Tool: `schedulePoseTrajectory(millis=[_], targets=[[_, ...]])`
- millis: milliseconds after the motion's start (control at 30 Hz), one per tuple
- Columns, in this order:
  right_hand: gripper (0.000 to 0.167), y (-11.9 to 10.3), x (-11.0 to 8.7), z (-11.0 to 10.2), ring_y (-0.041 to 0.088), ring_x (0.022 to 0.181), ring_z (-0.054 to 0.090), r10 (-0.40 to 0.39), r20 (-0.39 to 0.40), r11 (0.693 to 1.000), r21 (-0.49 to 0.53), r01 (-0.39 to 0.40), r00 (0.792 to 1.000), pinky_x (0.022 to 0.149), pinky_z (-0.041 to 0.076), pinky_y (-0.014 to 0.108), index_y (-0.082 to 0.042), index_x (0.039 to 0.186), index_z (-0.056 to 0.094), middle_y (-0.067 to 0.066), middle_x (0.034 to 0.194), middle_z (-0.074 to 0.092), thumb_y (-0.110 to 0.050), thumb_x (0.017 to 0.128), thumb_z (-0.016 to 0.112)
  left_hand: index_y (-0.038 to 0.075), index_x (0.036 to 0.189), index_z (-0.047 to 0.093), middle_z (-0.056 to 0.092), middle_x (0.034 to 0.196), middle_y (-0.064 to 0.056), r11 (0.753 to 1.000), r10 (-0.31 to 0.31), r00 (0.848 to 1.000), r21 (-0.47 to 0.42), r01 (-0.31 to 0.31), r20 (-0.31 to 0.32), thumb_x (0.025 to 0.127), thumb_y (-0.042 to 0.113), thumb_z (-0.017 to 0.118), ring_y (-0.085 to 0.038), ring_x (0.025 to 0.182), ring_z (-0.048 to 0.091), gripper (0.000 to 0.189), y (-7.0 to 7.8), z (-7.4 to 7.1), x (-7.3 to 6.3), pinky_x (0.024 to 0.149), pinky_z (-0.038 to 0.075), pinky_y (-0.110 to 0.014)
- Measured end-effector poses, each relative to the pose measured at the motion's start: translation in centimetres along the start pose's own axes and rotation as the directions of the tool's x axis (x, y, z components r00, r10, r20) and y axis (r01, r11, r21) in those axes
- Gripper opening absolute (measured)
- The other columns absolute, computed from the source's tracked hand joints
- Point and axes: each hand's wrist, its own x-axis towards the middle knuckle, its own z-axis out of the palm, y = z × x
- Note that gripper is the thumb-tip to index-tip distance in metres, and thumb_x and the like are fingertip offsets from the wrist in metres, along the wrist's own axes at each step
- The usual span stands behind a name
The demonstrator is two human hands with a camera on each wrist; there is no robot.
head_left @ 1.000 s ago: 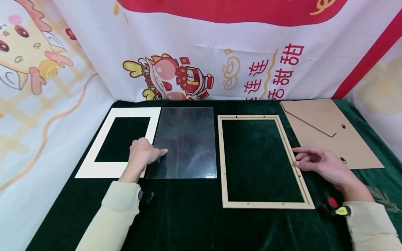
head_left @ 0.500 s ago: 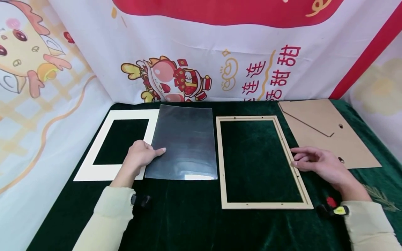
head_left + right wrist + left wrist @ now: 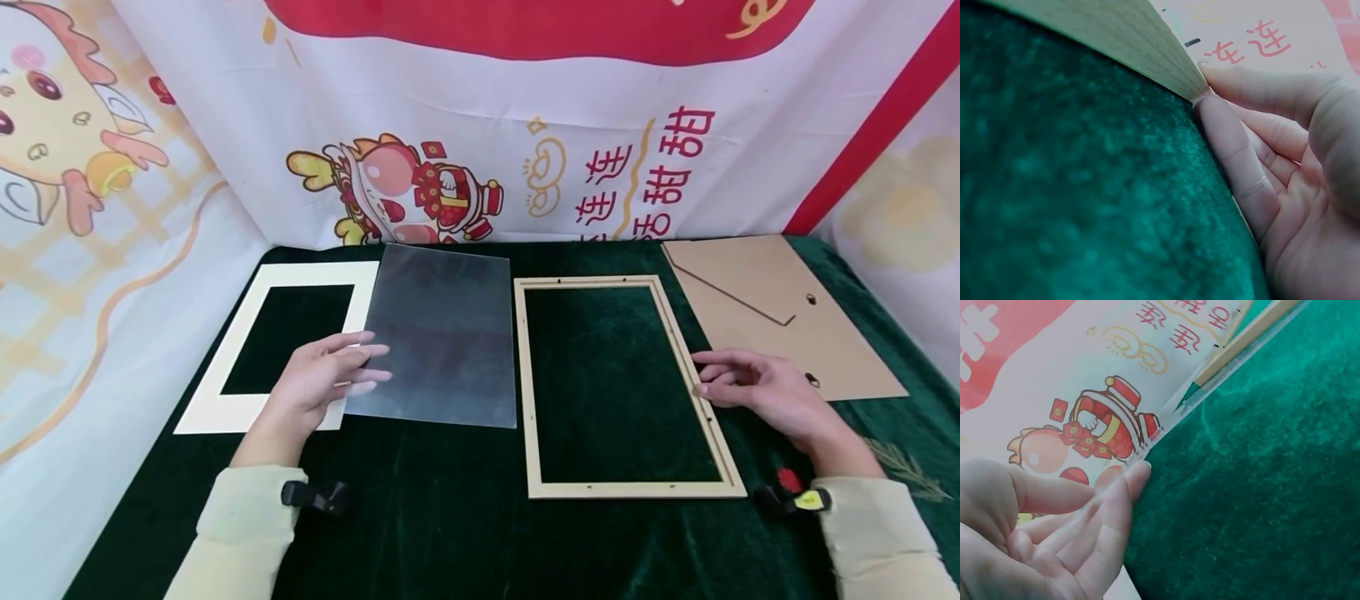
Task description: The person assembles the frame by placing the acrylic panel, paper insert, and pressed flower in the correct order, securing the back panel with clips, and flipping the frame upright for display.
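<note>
My left hand pinches the left edge of a clear sheet, with fingers showing through it. The sheet is raised and slightly tilted; in the left wrist view its thin edge runs from the fingertips. To the right lies a pale wooden picture frame, flat on the cloth. My right hand holds the frame's right side between thumb and index finger, the other fingers curled. In the right wrist view the fingertips meet the frame's wooden side. A white mat board lies under and beside the left hand.
A brown backing board with a stand wire and small metal fittings lies at the far right. Dark green velvet cloth covers the table. A printed white curtain hangs behind. A green sprig lies near the right sleeve.
The clear sheet has lifted off the cloth and tilted. My left hand has changed from thumb on top to fingers showing under the sheet's left edge. The right hand holds its place.
</note>
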Motion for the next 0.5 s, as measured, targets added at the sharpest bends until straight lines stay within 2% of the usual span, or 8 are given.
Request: schedulePoseTrajectory(millis=[100,233,333,500], targets=[[0.064,0.0,0.0,0.1,0.009,0.101,0.071,0.003,-0.002,1.0,0.0,-0.003,1.0,0.086,0.054,0.017,-0.01,0.157,0.052,-0.003,0.114,0.079,-0.037,0.103,0.074,0.013,0.164,0.045,0.07,0.147,0.002,0.998,0.005,1.0,-0.059,-0.005,0.004,0.113,0.027,0.059,-0.011,0.104,0.081,0.055,0.0,-0.3,-0.2,0.092,0.063,-0.023],[0.065,0.0,0.0,0.2,0.009,0.101,0.071,0.014,-0.001,1.0,-0.003,-0.014,1.0,0.086,0.053,0.018,-0.012,0.157,0.052,-0.003,0.114,0.078,-0.04,0.103,0.074,0.013,0.161,0.047,0.078,0.129,0.01,0.988,0.018,1.0,-0.155,-0.02,-0.015,0.111,0.026,0.063,-0.014,0.102,0.082,0.055,0.2,-0.7,-0.7,0.089,0.065,-0.024],[0.065,-0.1,0.0,0.2,0.009,0.101,0.071,0.017,0.0,1.0,0.0,-0.017,1.0,0.086,0.053,0.017,-0.011,0.157,0.052,-0.003,0.114,0.079,-0.04,0.103,0.074,0.014,0.16,0.048,0.081,0.121,0.012,0.969,0.028,0.999,-0.245,-0.034,-0.029,0.11,0.023,0.064,-0.015,0.099,0.083,0.053,0.5,-1.0,-1.1,0.086,0.066,-0.025],[0.064,-0.1,0.0,0.0,0.009,0.101,0.072,0.016,0.001,1.0,0.004,-0.016,1.0,0.086,0.053,0.016,-0.011,0.157,0.052,-0.004,0.114,0.079,-0.039,0.104,0.073,0.014,0.159,0.048,0.081,0.12,0.009,0.935,0.053,0.998,-0.35,-0.057,-0.02,0.107,0.022,0.068,-0.017,0.098,0.083,0.056,1.2,-1.0,-1.8,0.086,0.066,-0.026]])
